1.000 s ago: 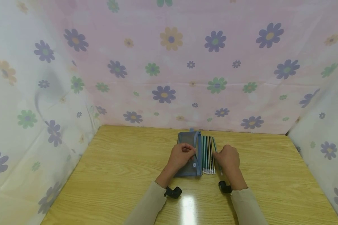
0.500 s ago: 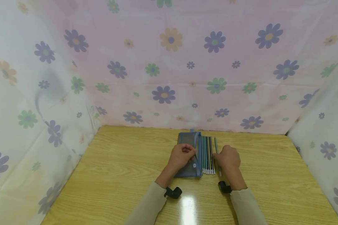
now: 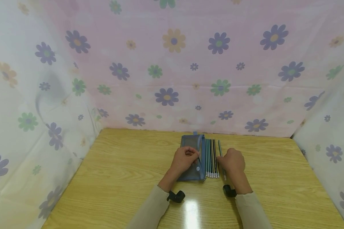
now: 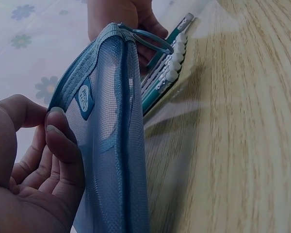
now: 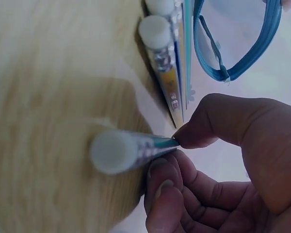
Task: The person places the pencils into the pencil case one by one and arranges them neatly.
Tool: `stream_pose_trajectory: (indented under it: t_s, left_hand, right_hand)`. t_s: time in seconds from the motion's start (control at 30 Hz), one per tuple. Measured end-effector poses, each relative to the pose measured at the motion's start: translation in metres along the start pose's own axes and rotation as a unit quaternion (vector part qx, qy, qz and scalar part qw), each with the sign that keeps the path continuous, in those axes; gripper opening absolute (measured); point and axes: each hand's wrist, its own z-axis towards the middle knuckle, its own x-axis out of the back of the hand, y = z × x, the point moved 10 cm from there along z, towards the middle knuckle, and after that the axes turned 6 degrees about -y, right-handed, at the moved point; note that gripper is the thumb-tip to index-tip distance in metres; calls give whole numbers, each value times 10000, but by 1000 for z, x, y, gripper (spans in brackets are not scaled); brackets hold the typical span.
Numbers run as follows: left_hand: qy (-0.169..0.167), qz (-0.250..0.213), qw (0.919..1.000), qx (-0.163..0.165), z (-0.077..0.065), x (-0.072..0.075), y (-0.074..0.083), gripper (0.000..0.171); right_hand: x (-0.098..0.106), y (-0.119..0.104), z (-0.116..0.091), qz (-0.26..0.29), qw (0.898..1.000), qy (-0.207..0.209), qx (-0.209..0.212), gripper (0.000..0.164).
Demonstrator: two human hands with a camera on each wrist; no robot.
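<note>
With thumb and index finger, my left hand (image 3: 184, 159) pinches the upper edge of a blue-grey mesh pencil case (image 3: 191, 140). In the left wrist view, the zippered side of the case (image 4: 104, 141) stands raised at its opening, and a metal ring hangs at the corner. My right hand (image 3: 232, 161) pinches a green pencil (image 3: 220, 147) just right of a row of pencils (image 3: 211, 156). Its white eraser (image 5: 114, 151) faces the right wrist camera. The row holds several green, black and yellow pencils, erasers toward me, lying side by side along the case.
The wood-grain table (image 3: 126, 165) extends to both sides and in front of the hands. Flower-printed cloth (image 3: 172, 70) hangs behind it and at both sides. A black wrist-camera mount (image 3: 176, 196) sits under the left wrist, another (image 3: 228, 191) under the right.
The held pencil's far end has swung slightly right, apart from the row, so it slants less. The left hand and the case have stayed in place.
</note>
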Motion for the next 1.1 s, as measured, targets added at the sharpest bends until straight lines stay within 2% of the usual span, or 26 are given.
stream_pose_trajectory:
  t_s: [1.1]
  left_hand:
    - [-19,-50,10000,-51,1,0,-2,15]
  right_hand:
    - [15,-23,-12,295,9985,-65,464,52]
